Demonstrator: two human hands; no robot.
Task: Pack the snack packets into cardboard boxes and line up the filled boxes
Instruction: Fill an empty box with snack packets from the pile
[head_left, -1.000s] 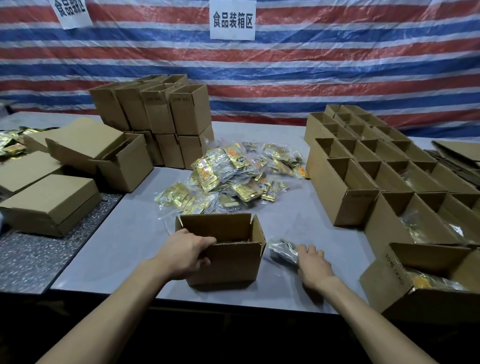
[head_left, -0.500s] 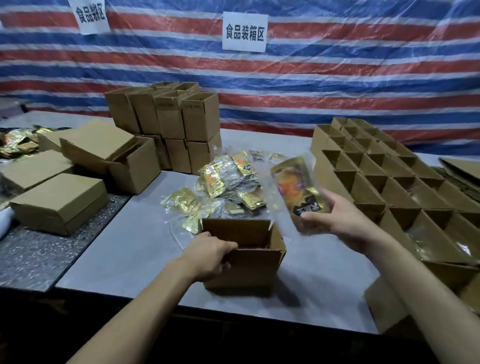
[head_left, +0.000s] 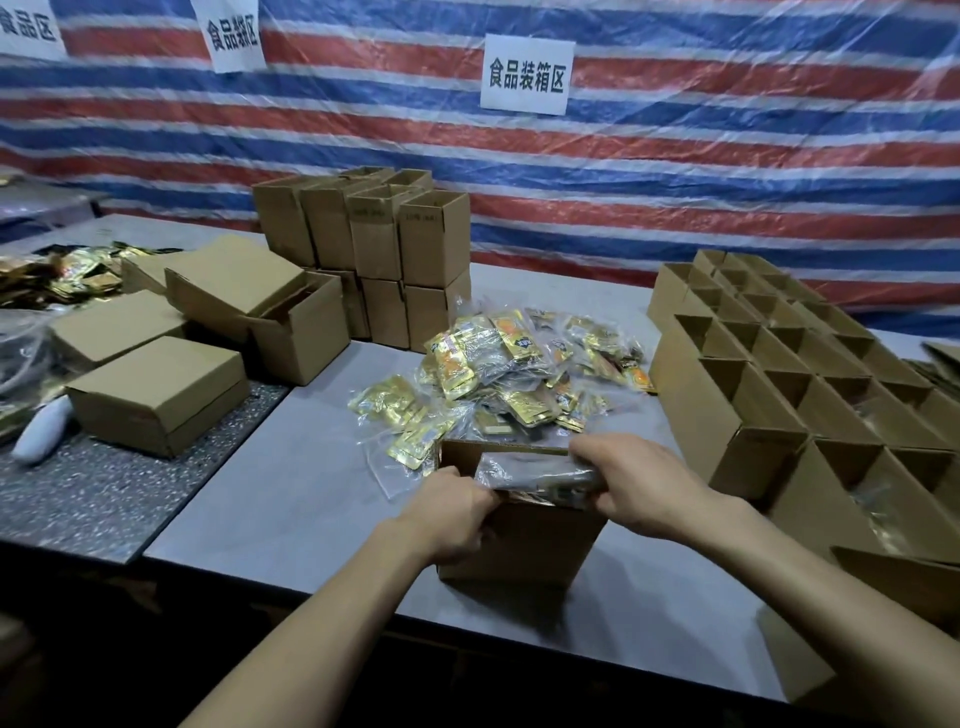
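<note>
An open cardboard box (head_left: 524, 540) stands near the front edge of the grey table (head_left: 291, 499). My left hand (head_left: 452, 512) grips the box's near-left rim. My right hand (head_left: 631, 480) holds a clear-wrapped snack packet (head_left: 530, 470) lying across the box's mouth, partly inside it. Just behind the box lies a heap of gold and orange snack packets (head_left: 514, 374).
Rows of open boxes (head_left: 769, 395) fill the table's right side, some with packets inside. A stack of upright boxes (head_left: 384, 244) stands at the back. Closed flat boxes (head_left: 156, 395) and a white bottle (head_left: 39, 428) lie at the left, more packets (head_left: 62, 275) beyond.
My right hand picked the packet up off the table, raised it, and has now brought it down into the box's mouth. My left hand has stayed on the box.
</note>
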